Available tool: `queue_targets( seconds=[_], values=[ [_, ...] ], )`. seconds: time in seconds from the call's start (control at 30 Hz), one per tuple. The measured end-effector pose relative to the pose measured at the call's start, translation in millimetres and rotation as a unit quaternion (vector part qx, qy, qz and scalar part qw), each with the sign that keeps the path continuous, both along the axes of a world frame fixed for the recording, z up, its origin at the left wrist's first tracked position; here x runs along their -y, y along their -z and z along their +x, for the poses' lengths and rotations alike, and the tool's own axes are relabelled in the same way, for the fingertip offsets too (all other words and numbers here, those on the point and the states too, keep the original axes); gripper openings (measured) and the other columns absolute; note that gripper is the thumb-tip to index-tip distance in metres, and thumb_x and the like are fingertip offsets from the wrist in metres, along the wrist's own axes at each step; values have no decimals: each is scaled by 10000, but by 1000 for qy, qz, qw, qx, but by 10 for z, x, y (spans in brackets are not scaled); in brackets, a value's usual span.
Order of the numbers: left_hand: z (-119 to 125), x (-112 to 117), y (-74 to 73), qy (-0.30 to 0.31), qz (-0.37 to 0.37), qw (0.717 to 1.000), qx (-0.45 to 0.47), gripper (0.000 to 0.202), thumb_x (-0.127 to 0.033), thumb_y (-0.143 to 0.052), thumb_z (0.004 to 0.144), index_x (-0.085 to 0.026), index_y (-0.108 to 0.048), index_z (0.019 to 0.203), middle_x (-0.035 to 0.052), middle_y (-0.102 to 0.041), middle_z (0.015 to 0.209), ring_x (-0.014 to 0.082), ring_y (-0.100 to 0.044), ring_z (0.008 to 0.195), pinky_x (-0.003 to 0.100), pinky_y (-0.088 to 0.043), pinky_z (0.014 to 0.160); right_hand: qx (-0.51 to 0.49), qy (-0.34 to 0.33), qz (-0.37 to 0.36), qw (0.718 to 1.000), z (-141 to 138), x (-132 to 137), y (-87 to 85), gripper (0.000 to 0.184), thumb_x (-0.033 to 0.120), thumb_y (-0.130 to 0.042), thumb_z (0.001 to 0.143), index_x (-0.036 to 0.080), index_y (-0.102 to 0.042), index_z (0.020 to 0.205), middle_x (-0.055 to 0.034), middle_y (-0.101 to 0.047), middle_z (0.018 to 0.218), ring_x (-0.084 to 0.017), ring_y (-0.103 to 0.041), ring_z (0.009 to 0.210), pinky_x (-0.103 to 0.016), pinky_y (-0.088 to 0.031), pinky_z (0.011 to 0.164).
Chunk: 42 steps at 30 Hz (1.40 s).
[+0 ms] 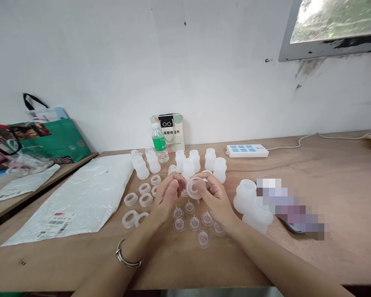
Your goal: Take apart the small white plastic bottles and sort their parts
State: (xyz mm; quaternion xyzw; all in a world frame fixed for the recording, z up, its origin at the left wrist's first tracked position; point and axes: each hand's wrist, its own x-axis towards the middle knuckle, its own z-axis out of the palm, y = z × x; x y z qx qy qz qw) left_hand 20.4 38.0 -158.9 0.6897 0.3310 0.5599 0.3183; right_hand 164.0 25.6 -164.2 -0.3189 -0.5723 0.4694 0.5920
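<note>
At the middle of the frame, the right hand (pixel 214 198) grips a translucent ring (pixel 189 190) between thumb and fingers, tilted so that its opening faces this way. The ring lies at that hand's fingertips, on the side towards the left hand (pixel 170 194), whose fingers curl in just beside its left edge; from where I stand I cannot tell whether they touch it or pinch anything. Under and just below the hands, small clear teat-like pieces (pixel 194 223) sit on the wooden table (pixel 297 264). Left of the left hand lie more loose rings (pixel 146 204), next to a white plastic mailer (pixel 83 192). Beyond the hands stand frosted, waisted bottles (pixel 220 170), and two larger frosted containers (pixel 245 198) sit right of the right hand.
</note>
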Motion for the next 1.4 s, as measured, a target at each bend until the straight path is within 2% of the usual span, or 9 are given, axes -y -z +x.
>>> queue_targets(
  seconds=[0.17,0.33,0.5,0.6,0.8,1.0,1.17,1.3,1.4],
  values=[
    [-58,-41,-33,50,23,993,-100,257,-377,-486,894,-190,-635,989,71,-633,929,191,-568,850,311,-450,790,-26,-23,0,999,23,18,12,204,415,-541,850,213,-560,877,42,-566,625,-79,-465,465,-197,-377,426],
    [-96,-66,-44,110,26,987,-116,286,-400,-506,886,-185,-662,993,84,-649,891,206,-592,846,332,-471,778,-16,-19,-1,1000,36,64,-3,244,445,-534,859,210,-583,898,26,-583,662,-77,-490,481,-196,-399,429],
    [-126,-58,-86,132,34,982,-130,261,-374,-515,887,-185,-674,970,93,-670,892,209,-614,844,342,-487,779,-11,-4,3,1000,41,93,-45,265,464,-551,839,203,-592,861,28,-581,629,-66,-480,432,-186,-381,391],
    [-120,-51,-107,126,42,980,-149,231,-354,-537,878,-198,-679,971,85,-677,899,198,-614,836,331,-486,775,-8,0,-3,1000,38,103,-48,263,458,-551,839,198,-589,836,38,-567,591,-56,-473,407,-170,-361,372],
    [-102,-74,-72,75,56,987,-133,301,-433,-540,857,-200,-704,758,57,-673,713,172,-578,670,324,-480,702,-10,-24,-11,1000,18,145,-68,298,500,-552,821,206,-591,855,39,-570,582,-68,-496,401,-162,-355,331],
    [-131,-70,-138,111,36,985,-128,311,-447,-561,838,-203,-716,723,61,-669,711,185,-590,704,321,-476,696,18,-29,40,999,37,164,-68,263,464,-538,849,212,-609,876,39,-571,580,-71,-491,398,-179,-379,354],
    [-185,-138,-161,161,-30,970,-181,342,-457,-549,837,-194,-718,699,77,-672,752,199,-603,739,320,-489,695,62,-14,106,992,96,182,-89,268,458,-505,880,234,-651,874,8,-609,638,-96,-508,452,-223,-424,415],
    [-227,-208,-131,163,-51,971,-169,342,-488,-569,817,-197,-725,732,72,-695,785,193,-621,741,319,-494,719,2,61,84,995,149,184,-135,298,513,-511,866,243,-635,893,19,-587,600,-88,-470,406,-213,-384,358],
    [-263,-211,-155,126,-33,985,-117,287,-465,-626,788,-200,-734,801,65,-709,819,193,-633,764,316,-498,728,-2,50,53,997,131,177,-115,306,527,-523,855,244,-626,909,48,-529,529,-83,-454,385,-197,-364,339]
  ],
)
